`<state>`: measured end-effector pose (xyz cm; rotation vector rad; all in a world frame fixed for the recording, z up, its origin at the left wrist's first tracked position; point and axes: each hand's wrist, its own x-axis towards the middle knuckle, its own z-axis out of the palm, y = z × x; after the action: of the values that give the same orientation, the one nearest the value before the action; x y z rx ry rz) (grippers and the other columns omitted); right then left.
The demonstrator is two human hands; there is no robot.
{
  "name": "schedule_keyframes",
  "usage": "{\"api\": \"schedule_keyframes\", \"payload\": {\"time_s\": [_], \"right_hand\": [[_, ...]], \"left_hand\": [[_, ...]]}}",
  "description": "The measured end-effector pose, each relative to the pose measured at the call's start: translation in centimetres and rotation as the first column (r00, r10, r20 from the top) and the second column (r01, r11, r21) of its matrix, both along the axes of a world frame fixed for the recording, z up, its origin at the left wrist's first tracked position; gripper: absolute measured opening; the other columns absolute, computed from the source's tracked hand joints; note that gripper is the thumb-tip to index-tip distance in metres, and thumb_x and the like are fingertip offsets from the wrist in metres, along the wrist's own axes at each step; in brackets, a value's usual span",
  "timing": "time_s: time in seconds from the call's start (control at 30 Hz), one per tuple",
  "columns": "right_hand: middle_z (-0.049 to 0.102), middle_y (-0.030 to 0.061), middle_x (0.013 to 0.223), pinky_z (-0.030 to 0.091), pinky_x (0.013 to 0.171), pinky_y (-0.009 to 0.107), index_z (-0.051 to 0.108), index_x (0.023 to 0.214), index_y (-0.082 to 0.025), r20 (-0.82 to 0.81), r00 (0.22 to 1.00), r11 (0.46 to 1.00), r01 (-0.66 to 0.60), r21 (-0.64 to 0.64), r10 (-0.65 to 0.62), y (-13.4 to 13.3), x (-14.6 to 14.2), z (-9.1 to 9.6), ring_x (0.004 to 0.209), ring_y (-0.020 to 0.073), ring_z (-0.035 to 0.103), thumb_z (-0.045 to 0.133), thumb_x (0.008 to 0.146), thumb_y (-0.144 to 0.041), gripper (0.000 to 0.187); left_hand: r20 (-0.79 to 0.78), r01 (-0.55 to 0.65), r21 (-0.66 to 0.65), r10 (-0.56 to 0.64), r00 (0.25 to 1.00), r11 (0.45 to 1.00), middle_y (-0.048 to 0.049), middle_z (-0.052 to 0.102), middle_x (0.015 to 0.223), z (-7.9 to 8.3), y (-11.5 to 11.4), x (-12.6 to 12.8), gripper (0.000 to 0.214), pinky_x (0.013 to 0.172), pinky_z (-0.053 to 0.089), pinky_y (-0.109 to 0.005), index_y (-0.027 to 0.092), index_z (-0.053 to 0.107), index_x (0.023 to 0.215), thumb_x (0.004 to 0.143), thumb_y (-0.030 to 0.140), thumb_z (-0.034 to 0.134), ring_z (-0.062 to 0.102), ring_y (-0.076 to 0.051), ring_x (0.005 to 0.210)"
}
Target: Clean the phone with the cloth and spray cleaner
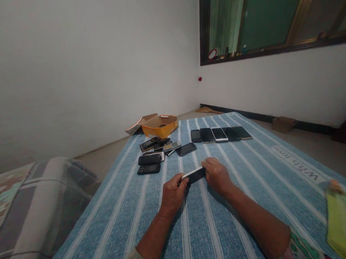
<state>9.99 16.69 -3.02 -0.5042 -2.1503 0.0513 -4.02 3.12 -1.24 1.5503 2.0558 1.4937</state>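
A mobile phone (196,175) with a dark face and a white edge is held between my two hands above the striped cloth. My left hand (173,191) grips its left end, thumb on the front. At the other end my right hand (217,175) has its fingers wrapped round the phone's corner. Beyond them several phones lie side by side in a row, among them a white-framed phone (219,134). To the left is a loose heap of older phones, with a black keypad phone (148,168) nearest and a black touchscreen phone (187,149) at its right.
An open orange box (160,129) stands at the far left of the blue striped cloth (223,226). A yellow packet (341,221) lies at the right edge. Left of the table is a covered piece of furniture (41,204); a cardboard box (283,124) sits on the floor.
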Motion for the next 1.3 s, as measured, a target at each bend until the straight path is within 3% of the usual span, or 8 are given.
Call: {"api": "schedule_keyframes", "payload": {"time_s": [0.23,0.57,0.97,1.3], "right_hand": [[0.062,0.0089,0.087,0.047,0.082,0.034,0.067,0.09,-0.017,-0.005,0.978,0.976,-0.208,0.057,0.209,-3.7,-2.6,-0.1,0.086,0.0226,0.055,0.048,0.087,-0.004,0.023],[0.061,0.0066,0.079,0.048,0.078,0.031,0.069,0.084,-0.018,-0.042,0.999,1.0,-0.021,0.009,0.021,0.0,0.2,-0.1,0.084,0.0212,0.055,0.044,0.081,0.002,0.032],[0.061,0.0093,0.088,0.048,0.079,0.033,0.066,0.092,-0.017,-0.023,0.972,0.971,-0.234,0.052,0.236,-4.6,-3.2,-0.1,0.086,0.0225,0.055,0.044,0.092,-0.006,0.024],[0.062,0.0072,0.081,0.046,0.079,0.031,0.066,0.085,-0.018,-0.018,0.999,0.998,-0.043,0.052,0.044,-1.3,-0.7,0.0,0.082,0.0217,0.054,0.045,0.082,0.001,0.029]], "left_hand": [[0.008,0.025,0.013,-0.025,1.0,1.0,-0.0023,0.075,0.078,-0.1,-0.1,0.1,0.024,0.069,0.051,-0.026,0.018,0.074,0.092,0.087,0.032,0.056,0.067,-0.018,0.069],[-0.034,0.015,0.004,-0.015,0.999,1.0,-0.0009,0.07,0.069,-0.4,-0.3,-0.1,0.022,0.063,0.048,-0.024,0.017,0.073,0.085,0.087,0.031,0.056,0.064,-0.016,0.064],[0.019,0.029,0.017,-0.029,0.999,0.999,-0.0028,0.078,0.082,-0.6,-0.2,-0.2,0.026,0.073,0.054,-0.028,0.019,0.076,0.101,0.088,0.031,0.056,0.07,-0.019,0.074],[-0.048,0.018,-0.002,-0.018,0.999,1.0,-0.0024,0.073,0.074,-0.3,-0.2,-0.2,0.023,0.066,0.049,-0.027,0.017,0.074,0.087,0.088,0.033,0.056,0.066,-0.018,0.067]]}}
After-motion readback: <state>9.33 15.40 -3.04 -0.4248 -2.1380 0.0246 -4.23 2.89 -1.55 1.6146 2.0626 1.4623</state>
